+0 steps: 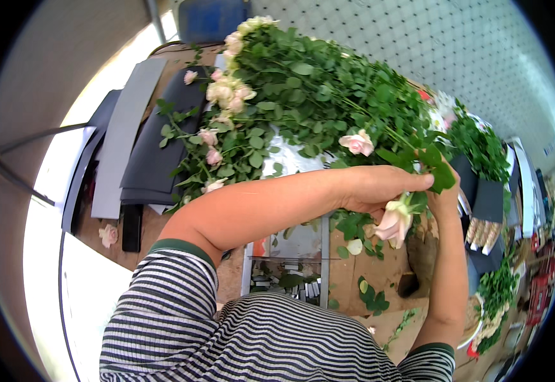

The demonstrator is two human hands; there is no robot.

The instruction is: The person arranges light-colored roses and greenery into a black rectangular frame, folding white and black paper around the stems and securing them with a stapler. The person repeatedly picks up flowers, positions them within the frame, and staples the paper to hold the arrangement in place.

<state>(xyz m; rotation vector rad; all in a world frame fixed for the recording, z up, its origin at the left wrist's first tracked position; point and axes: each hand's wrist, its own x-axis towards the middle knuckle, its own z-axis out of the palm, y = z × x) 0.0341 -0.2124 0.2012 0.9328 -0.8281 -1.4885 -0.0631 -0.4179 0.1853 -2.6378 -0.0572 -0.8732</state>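
A pale pink rose [393, 224] hangs bloom-down between my two hands at the right. My left hand [397, 184] reaches across from the left and is closed at the rose's stem, with the thumb against its green leaves [442, 173]. My right hand [446, 188] is raised beside it, closed around the leafy stem; the leaves hide most of its fingers. Just beyond my left wrist lies another pink rose [358, 143], bloom toward me. Behind it a large heap of leafy rose stems [316, 83] covers the far part of the table.
Dark foam sheets [163, 137] and a grey board [124, 140] lie at the left, near a black phone [131, 228] and a loose rose [108, 235]. A metal-framed opening [287, 280] with cut scraps is before me. Loose leaves [373, 299] lie on the cardboard. Wrapped bundles [483, 232] stand right.
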